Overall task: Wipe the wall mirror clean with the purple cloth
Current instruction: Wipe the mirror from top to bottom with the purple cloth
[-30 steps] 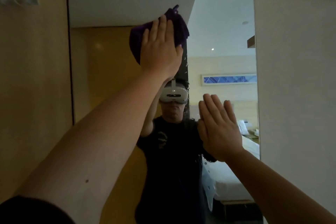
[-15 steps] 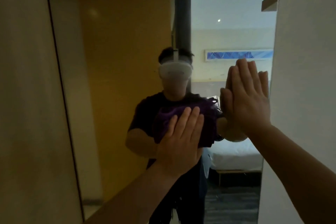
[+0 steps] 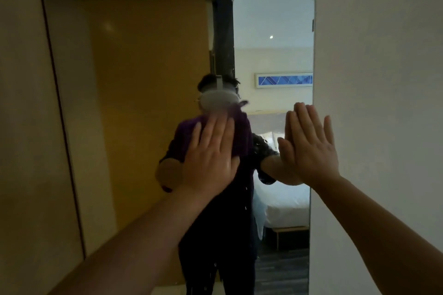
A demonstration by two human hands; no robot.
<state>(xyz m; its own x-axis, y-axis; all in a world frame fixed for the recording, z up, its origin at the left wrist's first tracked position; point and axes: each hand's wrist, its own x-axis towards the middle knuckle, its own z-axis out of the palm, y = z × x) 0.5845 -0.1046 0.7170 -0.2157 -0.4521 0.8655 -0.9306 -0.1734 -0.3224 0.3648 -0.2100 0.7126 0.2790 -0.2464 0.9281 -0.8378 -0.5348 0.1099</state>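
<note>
The tall wall mirror (image 3: pixel 143 79) fills the middle of the head view, between a tan panel on the left and a pale wall on the right. My left hand (image 3: pixel 211 158) lies flat on the purple cloth (image 3: pixel 242 132) and presses it against the glass at mid height. The cloth shows above and to the right of my fingers, blurred. My right hand (image 3: pixel 309 146) rests flat and spread on the glass near the mirror's right edge, holding nothing. Small water drops dot the glass below the cloth.
A tan wall panel (image 3: pixel 24 127) borders the mirror on the left, a pale wall (image 3: pixel 378 103) on the right. The mirror reflects a person in a dark shirt with a headset, a yellow-brown panel, a bed and a blue picture.
My left hand swept the cloth from high on the mirror down to mid height, then slightly back up. My right hand stayed flat near the right edge.
</note>
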